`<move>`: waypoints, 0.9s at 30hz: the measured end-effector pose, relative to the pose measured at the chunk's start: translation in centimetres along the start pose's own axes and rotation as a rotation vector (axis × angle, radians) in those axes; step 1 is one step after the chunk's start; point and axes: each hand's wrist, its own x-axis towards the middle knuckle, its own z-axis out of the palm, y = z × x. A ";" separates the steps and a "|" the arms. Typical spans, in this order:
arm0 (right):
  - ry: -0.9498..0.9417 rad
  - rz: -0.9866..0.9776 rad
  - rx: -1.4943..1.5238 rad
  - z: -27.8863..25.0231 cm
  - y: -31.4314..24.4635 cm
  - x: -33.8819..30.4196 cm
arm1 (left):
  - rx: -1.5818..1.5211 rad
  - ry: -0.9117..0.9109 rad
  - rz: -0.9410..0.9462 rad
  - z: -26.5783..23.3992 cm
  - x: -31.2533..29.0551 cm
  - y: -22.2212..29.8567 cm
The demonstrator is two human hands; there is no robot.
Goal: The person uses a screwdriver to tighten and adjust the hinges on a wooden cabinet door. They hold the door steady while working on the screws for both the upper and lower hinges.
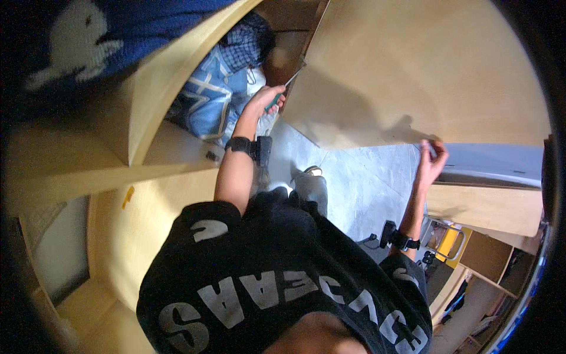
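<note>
In my left hand (259, 106) is a screwdriver with a green handle (273, 104), fingers closed round it. Its thin metal shaft points up and right to a small metal fitting (303, 61) at the inner edge of a pale wooden cabinet door (424, 65). That door stands wide open. My right hand (432, 162) is at the door's near edge, thumb and fingers bent against it; the exact contact is hard to make out. Behind my left hand, inside the cabinet, lie a blue patterned bag (206, 97) and dark checked cloth (244, 44).
A blue knitted cloth with a white animal figure (82, 35) hangs at the upper left, above a curved wooden panel (141, 112). Grey floor (359, 177) lies below me. Wooden shelving (486, 253) and a yellow item (451, 243) stand at the lower right.
</note>
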 end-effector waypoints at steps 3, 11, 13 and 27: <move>0.233 -0.109 0.055 -1.8 -1.4 3.6 | 0.176 0.095 0.088 0.3 -0.4 0.5; 0.022 0.012 0.611 -0.9 1.1 8.9 | 0.329 0.179 0.101 0.9 -0.1 0.5; -0.021 0.016 0.664 -0.3 1.9 9.2 | 0.405 0.223 0.161 0.8 0.0 0.1; -0.061 0.057 0.575 -0.6 2.6 10.0 | 0.972 0.764 0.484 2.3 1.8 -4.4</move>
